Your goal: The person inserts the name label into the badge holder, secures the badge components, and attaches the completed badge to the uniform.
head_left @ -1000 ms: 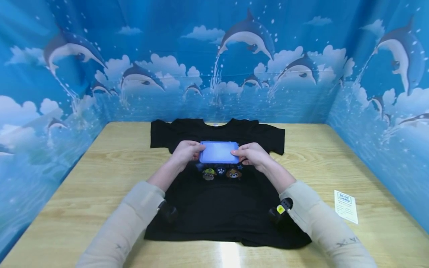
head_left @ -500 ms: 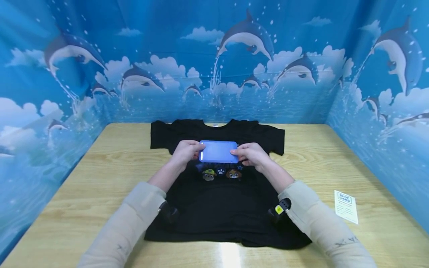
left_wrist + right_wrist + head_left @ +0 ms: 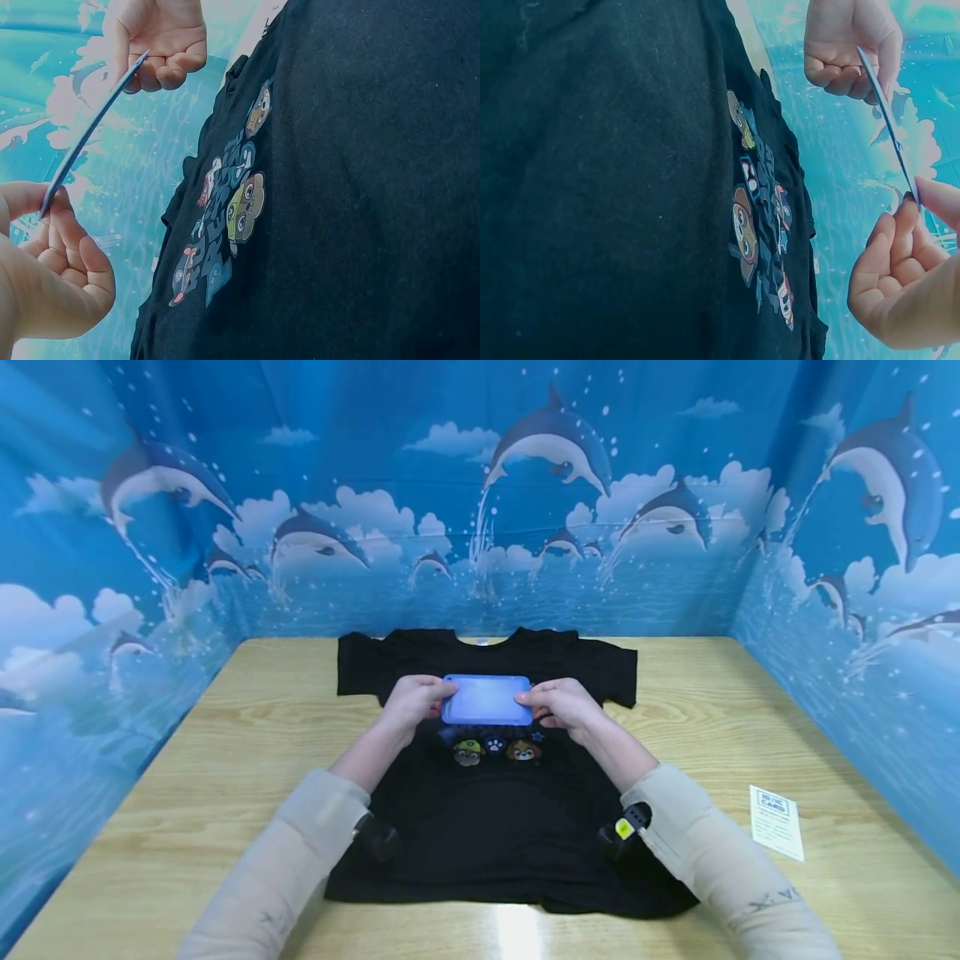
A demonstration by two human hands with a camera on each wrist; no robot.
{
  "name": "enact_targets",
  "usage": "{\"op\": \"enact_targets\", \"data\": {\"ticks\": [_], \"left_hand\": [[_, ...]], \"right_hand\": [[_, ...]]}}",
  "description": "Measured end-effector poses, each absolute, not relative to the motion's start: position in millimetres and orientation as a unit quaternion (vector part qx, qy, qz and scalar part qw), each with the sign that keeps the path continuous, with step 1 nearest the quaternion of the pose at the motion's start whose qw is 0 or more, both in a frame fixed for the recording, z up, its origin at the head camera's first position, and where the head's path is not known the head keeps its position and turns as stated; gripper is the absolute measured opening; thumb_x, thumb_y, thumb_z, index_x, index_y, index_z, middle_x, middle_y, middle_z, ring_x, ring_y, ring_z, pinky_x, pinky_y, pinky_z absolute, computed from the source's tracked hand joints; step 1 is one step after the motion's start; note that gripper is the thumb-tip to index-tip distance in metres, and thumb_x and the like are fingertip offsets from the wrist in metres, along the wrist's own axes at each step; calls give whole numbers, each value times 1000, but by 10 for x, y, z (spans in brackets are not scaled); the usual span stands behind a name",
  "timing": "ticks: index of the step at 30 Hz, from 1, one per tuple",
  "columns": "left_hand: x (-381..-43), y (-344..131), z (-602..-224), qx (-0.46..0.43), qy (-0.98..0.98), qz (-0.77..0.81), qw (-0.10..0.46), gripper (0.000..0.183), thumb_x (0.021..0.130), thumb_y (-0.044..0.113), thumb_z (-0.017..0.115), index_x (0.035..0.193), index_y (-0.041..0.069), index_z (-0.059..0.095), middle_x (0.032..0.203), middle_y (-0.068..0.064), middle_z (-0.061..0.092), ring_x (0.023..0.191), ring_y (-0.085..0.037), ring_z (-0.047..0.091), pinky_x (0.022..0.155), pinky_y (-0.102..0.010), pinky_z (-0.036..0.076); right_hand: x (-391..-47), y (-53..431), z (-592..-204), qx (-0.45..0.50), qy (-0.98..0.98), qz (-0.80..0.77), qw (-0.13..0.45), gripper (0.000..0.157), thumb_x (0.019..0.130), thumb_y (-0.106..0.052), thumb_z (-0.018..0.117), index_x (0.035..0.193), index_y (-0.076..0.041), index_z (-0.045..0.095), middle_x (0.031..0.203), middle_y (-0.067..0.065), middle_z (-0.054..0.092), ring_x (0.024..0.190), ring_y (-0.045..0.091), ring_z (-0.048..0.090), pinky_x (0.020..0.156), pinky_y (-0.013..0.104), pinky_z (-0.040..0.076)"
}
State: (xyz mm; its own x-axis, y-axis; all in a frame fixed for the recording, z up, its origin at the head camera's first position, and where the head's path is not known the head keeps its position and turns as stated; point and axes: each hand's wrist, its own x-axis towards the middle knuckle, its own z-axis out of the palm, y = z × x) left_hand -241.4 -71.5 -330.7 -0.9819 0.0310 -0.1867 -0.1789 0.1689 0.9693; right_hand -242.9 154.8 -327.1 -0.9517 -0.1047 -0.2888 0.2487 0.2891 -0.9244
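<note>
A thin, flat blue rectangular panel with rounded corners is held level between both hands, over the chest of a black T-shirt. My left hand pinches its left end, thumb on top and fingers beneath. At the other end, my right hand pinches it the same way. Seen edge-on in the left wrist view, the panel looks very thin and slightly bowed. Spread out on the table, the shirt has its neckline away from me and a cartoon-dog print, partly hidden beneath the panel in the head view.
A white printed card lies on the wooden table to the right of the shirt. Blue dolphin-print curtains enclose the table at the back and both sides. Dark wrist devices sit at both sleeve cuffs.
The blue panel's left end has shifted very slightly to the left, and the bright glare along that edge has gone. Both hands keep their pinch; the shirt and card stay put.
</note>
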Motion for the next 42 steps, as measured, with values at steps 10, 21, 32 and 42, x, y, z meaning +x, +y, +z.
{"op": "enact_targets", "data": {"ticks": [10, 21, 32, 42], "left_hand": [[-2415, -703, -3330, -59, 750, 653, 90, 21, 86, 18, 65, 77, 1, 60, 72, -4, 51, 69, -18, 48, 86, -46, 41], [-2427, -679, -3395, -67, 741, 662, 85, 20, 85, 18, 66, 80, -1, 61, 67, -2, 51, 66, -17, 48, 82, -45, 42], [-2451, -717, -3392, -38, 739, 664, 105, 21, 86, 20, 65, 76, 3, 59, 63, -1, 49, 61, -14, 47, 71, -36, 41], [-2450, -775, -3389, -2, 736, 664, 133, 17, 90, 16, 59, 81, 2, 61, 63, -1, 49, 61, -14, 47, 63, -29, 39]], "right_hand": [[-2405, 1564, -3268, 43, 773, -616, 149, 29, 84, -16, 68, 102, 6, 63, 64, 0, 58, 61, 12, 54, 58, 24, 47], [-2411, 1600, -3303, 33, 765, -623, 157, 25, 85, -15, 68, 98, 6, 62, 64, 0, 57, 59, 12, 53, 60, 24, 46], [-2403, 1639, -3251, 15, 766, -623, 160, 28, 85, -12, 66, 104, 9, 60, 64, 1, 59, 59, 11, 55, 62, 27, 47], [-2398, 1674, -3271, 30, 769, -616, 167, 33, 87, -14, 64, 110, 8, 58, 67, 0, 58, 63, 12, 53, 65, 27, 48]]}}
